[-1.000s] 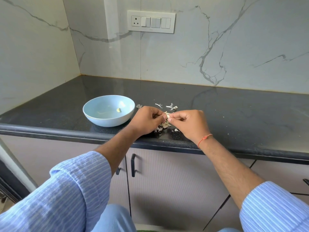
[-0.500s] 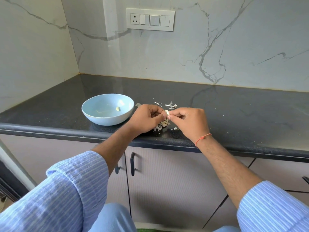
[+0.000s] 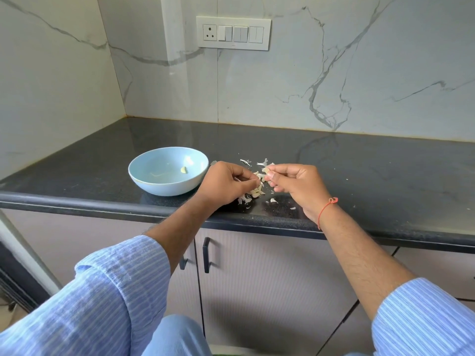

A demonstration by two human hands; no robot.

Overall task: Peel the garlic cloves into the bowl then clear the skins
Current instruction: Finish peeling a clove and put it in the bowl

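A light blue bowl (image 3: 154, 185) stands on the black counter with one peeled clove (image 3: 184, 170) inside. Just right of it, my right hand (image 3: 298, 186) pinches a garlic clove (image 3: 266, 171) between thumb and fingertips. My left hand (image 3: 226, 185) is a small gap away, its fingertips pinching a strip of skin (image 3: 257, 179). Below and between my hands lies a pile of garlic skins and cloves (image 3: 253, 193); I cannot tell skins from cloves in it.
More skin scraps (image 3: 262, 163) lie scattered behind my hands and near the counter's front edge (image 3: 273, 200). The black counter (image 3: 359, 176) runs into a marble corner on the left. Cabinet doors with dark handles (image 3: 206, 255) are below. A switch panel (image 3: 233, 33) sits on the wall.
My hands, which were pressed together on the clove, have drawn slightly apart; the left has pulled a piece of skin away while the right keeps the clove.
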